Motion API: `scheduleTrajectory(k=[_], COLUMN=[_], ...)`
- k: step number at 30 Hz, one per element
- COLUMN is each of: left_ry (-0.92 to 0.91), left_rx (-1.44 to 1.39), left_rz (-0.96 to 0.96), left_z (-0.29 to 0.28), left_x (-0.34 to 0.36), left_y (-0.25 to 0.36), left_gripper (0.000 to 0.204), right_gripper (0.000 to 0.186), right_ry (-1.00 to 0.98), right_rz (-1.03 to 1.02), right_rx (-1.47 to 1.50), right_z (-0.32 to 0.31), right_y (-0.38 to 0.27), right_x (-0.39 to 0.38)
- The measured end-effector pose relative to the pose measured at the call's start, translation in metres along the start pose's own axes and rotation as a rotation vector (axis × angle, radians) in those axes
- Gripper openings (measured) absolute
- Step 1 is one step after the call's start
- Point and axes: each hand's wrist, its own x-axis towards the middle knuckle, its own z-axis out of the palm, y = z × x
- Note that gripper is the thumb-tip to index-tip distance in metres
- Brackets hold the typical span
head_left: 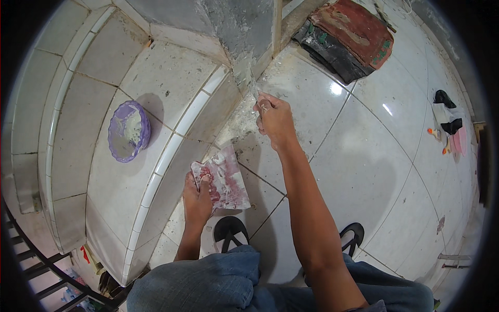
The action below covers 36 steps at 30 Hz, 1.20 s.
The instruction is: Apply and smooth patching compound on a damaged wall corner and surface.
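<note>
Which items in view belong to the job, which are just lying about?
Apparently part of it:
Thin tool, in the right hand, at the wall corner
Smeared reddish board, in the left hand
Purple bowl with pale paste, on the step

Apparently just lying about:
Brownish and black bundle on the floor
Pink item, far right

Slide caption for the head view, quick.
Left hand grips a smeared board, right hand at the grey wall corner.
</note>
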Motion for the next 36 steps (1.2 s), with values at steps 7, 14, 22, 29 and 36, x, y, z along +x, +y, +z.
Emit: scheduleTrajectory(k=[7,14,22,29,36], left_ry=[-0.019,-0.004,-0.082,-0.031,-0.027], left_rx=[0.012,0.015,-0.076,-0.074,-0.051], left_rz=[-0.027,-0.037,-0.252,-0.164,-0.120], left_z=[0.001,-0.001,0.007,0.006,0.009], left_x=[-0.003,-0.001,-0.008,-0.002,-0.002], left_y=[0.016,-0.002,0.022,0.021,-0.001], left_gripper=[0.018,0.019,0.018,0.017,0.018], right_gripper=[0.035,0.021,0.015,0.036,0.038], right_ry=[-0.075,-0.029,0.058,-0.035,-0.021], right_rz=[0.065,0.107,0.117,0.107,0.146], right_rx=[0.136,0.253,0.560,0.639,0.265], right_z=[0.004,0.026,0.100,0.017,-0.006], right_y=[-0.012,-0.016,-0.049,-0.055,-0.013], right_x=[-0.015,-0.033,-0.045,-0.068,-0.014])
